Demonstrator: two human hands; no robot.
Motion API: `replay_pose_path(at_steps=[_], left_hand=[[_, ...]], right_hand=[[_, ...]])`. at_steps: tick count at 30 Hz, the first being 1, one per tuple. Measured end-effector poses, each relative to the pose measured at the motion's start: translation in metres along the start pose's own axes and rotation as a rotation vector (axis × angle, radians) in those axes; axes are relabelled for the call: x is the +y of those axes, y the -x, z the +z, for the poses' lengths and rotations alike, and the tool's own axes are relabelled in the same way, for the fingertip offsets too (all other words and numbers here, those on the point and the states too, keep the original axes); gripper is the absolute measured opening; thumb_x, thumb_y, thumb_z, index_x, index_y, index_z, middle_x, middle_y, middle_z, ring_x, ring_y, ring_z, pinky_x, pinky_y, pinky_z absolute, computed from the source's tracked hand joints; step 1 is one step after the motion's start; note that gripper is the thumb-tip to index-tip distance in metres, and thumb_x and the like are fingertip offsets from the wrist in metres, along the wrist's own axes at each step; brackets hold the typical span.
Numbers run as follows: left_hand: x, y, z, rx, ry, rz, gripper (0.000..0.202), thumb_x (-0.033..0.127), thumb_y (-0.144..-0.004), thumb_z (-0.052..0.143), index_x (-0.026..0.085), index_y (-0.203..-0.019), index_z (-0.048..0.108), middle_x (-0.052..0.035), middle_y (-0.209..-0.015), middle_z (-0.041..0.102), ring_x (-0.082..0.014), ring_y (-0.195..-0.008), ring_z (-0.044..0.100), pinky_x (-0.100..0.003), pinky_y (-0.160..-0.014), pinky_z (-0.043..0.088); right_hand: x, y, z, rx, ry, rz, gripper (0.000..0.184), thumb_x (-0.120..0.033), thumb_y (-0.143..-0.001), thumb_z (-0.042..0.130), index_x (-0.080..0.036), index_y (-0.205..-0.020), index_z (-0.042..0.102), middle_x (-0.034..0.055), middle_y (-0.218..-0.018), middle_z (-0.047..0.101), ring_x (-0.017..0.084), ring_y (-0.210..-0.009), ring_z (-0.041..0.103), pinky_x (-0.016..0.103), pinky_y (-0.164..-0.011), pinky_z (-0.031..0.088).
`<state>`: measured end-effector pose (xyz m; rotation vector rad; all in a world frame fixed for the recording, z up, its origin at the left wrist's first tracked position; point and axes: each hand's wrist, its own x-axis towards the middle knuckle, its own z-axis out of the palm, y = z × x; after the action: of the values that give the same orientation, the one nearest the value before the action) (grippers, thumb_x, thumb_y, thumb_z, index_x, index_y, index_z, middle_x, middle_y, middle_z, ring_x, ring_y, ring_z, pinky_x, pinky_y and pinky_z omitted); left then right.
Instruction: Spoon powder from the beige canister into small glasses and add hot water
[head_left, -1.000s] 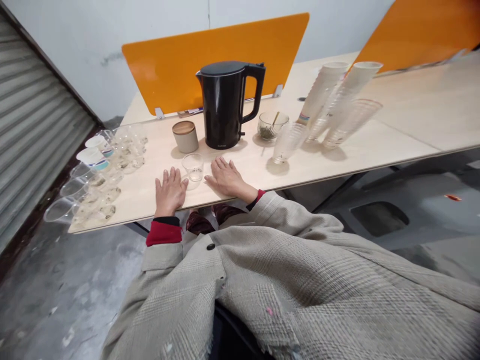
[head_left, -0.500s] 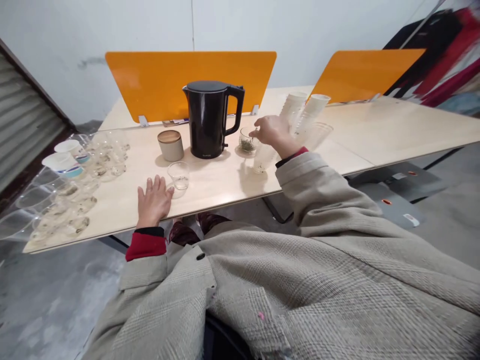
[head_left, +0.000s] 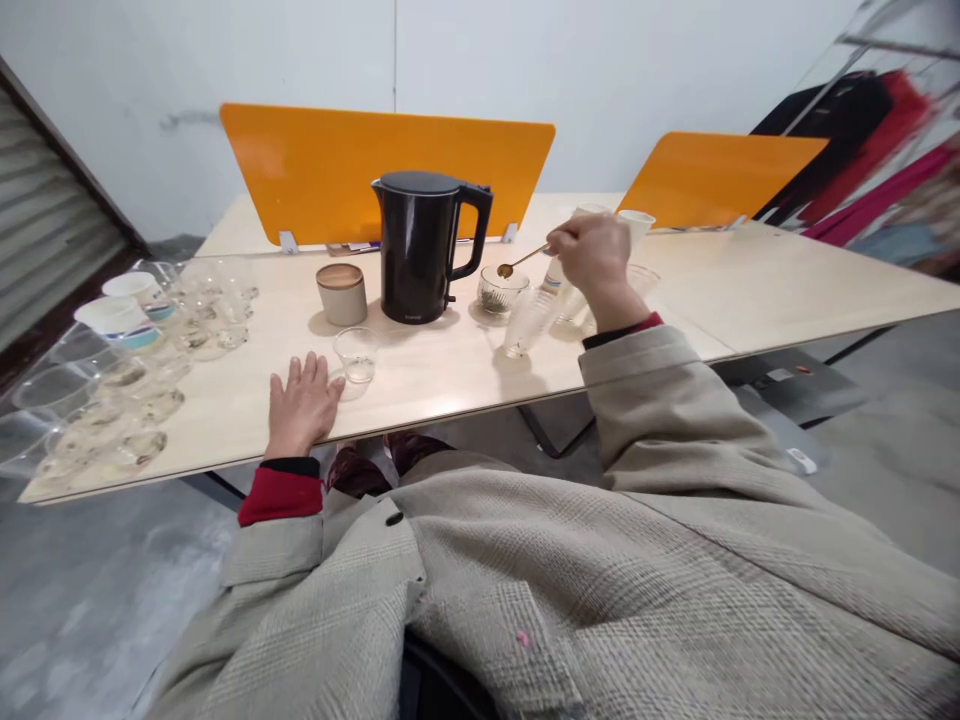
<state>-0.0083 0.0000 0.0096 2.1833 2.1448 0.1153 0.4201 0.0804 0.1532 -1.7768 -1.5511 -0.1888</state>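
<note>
- Right hand (head_left: 596, 262) is up, right of the kettle (head_left: 418, 245), fingers and thumb pinched firmly around the thin stem of a brass-coloured spoon (head_left: 523, 258).
- The spoon's small round bowl hangs just above the rim of a glass (head_left: 501, 292), right beside the kettle, with dark, crinkled leaves (head_left: 495, 302) lying in its base.
- Left hand (head_left: 302, 403) is down flat on the pale wood-grain table (head_left: 442, 395), open and released, fingers spread, in front of the kettle and left of it.
- Right by those fingers, a small empty tumbler (head_left: 357, 354) stands in front of the kettle.
- Left of the kettle, a squat ceramic canister (head_left: 341, 295) sits under a wooden lid.
- The kettle itself is matte black with a curved handle, backed by an orange panel (head_left: 382, 170).
- Right of the kettle, a clear ribbed plastic cup (head_left: 529, 322) lies tilted on its side, near tall cup stacks (head_left: 555, 275).
- Far left of the kettle, clear cups (head_left: 202, 300) and white paper cups (head_left: 116, 325) lie in rows on their sides.
</note>
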Motion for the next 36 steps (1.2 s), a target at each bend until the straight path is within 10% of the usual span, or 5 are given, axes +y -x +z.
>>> replay_pose_path(at_steps=[7, 14, 24, 36], left_hand=[[0.001, 0.001, 0.000, 0.010, -0.040, -0.007, 0.074, 0.049, -0.110, 0.013, 0.014, -0.173, 0.030, -0.0083, -0.184, 0.021, -0.0342, -0.172, 0.017, -0.063, -0.138, 0.019], [-0.001, 0.001, 0.005, 0.011, -0.061, 0.002, 0.073, 0.050, -0.111, 0.017, 0.016, -0.174, 0.029, -0.0083, -0.184, 0.021, -0.0330, -0.172, 0.017, -0.062, -0.138, 0.020], [-0.002, 0.003, 0.010, 0.046, -0.016, 0.043, 0.074, 0.049, -0.111, 0.016, 0.011, -0.172, 0.031, -0.0110, -0.183, 0.024, -0.0371, -0.171, 0.018, -0.066, -0.137, 0.017], [-0.001, 0.004, 0.007, 0.042, -0.005, 0.043, 0.073, 0.049, -0.111, 0.017, 0.013, -0.172, 0.032, -0.0105, -0.183, 0.025, -0.0366, -0.171, 0.018, -0.065, -0.137, 0.017]], right_hand=[[-0.054, 0.045, -0.037, 0.025, -0.604, 0.019, 0.020, -0.013, -0.089, 0.069, -0.019, -0.071, 0.074, 0.0006, -0.066, 0.069, 0.010, -0.059, 0.056, 0.027, -0.064, 0.049], [-0.110, 0.068, 0.007, -0.191, -0.796, -0.081, 0.019, -0.015, -0.089, 0.070, -0.020, -0.072, 0.076, 0.0005, -0.066, 0.070, 0.011, -0.059, 0.057, 0.026, -0.060, 0.049], [-0.160, 0.100, 0.067, -0.430, -0.514, -0.340, 0.023, -0.023, -0.092, 0.063, -0.017, -0.082, 0.082, 0.0029, -0.076, 0.077, 0.016, -0.071, 0.065, 0.027, -0.067, 0.047], [-0.184, 0.107, 0.073, -0.465, -0.112, -0.521, 0.031, -0.021, -0.095, 0.054, -0.017, -0.085, 0.084, 0.0070, -0.085, 0.079, 0.019, -0.079, 0.067, 0.031, -0.071, 0.040]])
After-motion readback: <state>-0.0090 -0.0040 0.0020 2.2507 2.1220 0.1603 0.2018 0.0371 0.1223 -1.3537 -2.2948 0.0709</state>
